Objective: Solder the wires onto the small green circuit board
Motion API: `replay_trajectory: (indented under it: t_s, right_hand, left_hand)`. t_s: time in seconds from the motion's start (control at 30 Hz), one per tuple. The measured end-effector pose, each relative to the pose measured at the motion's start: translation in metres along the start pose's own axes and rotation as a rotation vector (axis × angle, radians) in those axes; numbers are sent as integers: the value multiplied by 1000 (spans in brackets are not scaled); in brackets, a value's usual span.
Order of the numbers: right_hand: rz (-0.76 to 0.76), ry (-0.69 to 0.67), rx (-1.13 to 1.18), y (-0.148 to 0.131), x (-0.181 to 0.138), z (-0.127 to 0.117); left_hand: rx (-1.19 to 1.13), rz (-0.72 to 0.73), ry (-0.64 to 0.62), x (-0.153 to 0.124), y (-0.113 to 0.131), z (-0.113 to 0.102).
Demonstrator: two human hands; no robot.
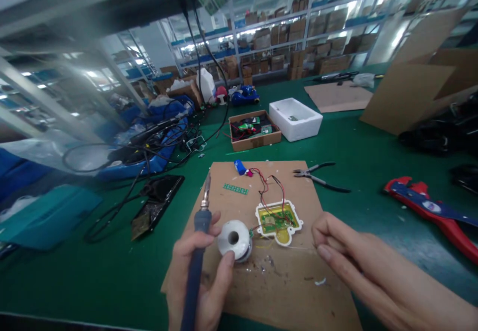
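My left hand (212,266) is closed round a soldering iron (198,251), its metal tip pointing away from me. The same hand's thumb presses on a white spool of solder wire (240,248). My right hand (343,251) has its fingers pinched together at the right of the cardboard. A thin pale strand of solder wire (295,248) runs from those fingertips toward the spool. Between the hands lies a white-rimmed housing (299,225) with a green circuit board (274,220) inside. Red and black wires (264,186) lead from it to a blue battery-like piece (240,167).
A cardboard sheet (284,291) covers the green bench. Cutting pliers (323,177) and a red-blue wire stripper (429,206) lie right. A narrow green board strip (235,189) rests on the cardboard. Behind stand a parts box (257,143) and a white foam box (304,128); cables tangle left.
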State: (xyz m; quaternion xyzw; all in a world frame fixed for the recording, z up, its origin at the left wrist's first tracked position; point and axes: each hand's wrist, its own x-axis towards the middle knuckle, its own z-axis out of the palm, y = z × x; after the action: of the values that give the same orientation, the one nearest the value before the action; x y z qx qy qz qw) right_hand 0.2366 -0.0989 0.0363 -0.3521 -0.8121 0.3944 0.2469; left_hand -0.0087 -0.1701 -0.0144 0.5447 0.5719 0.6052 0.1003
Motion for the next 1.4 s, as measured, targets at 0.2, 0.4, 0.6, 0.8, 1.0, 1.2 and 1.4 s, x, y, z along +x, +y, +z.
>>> replay_trajectory:
  t_s: [0.2, 0.4, 0.6, 0.8, 1.0, 1.2, 1.4]
  right_hand:
    - [-23, -17, -77, -10, 35, 16]
    - [-79, -81, -257, -3, 61, 43]
    - [10, -41, 26, 8, 63, 48]
    - [9, -124, 64, 7, 57, 48]
    - [-64, -122, -91, -1, 54, 50]
    - [-74, -136, -133, 4, 51, 47]
    - [-128, -57, -66, 5, 52, 38]
  left_hand:
    - [158, -27, -44, -3, 0, 0]
    - [228, -67, -149, -8, -6, 1]
    - [162, -174, -158, -13, -13, 3]
    - [109, -114, -224, -14, -7, 18]
    - [43, -40, -87, -12, 6, 20]
    - [58, 109, -145, -12, 10, 33]
    - [166, 132, -123, -14, 11, 41]
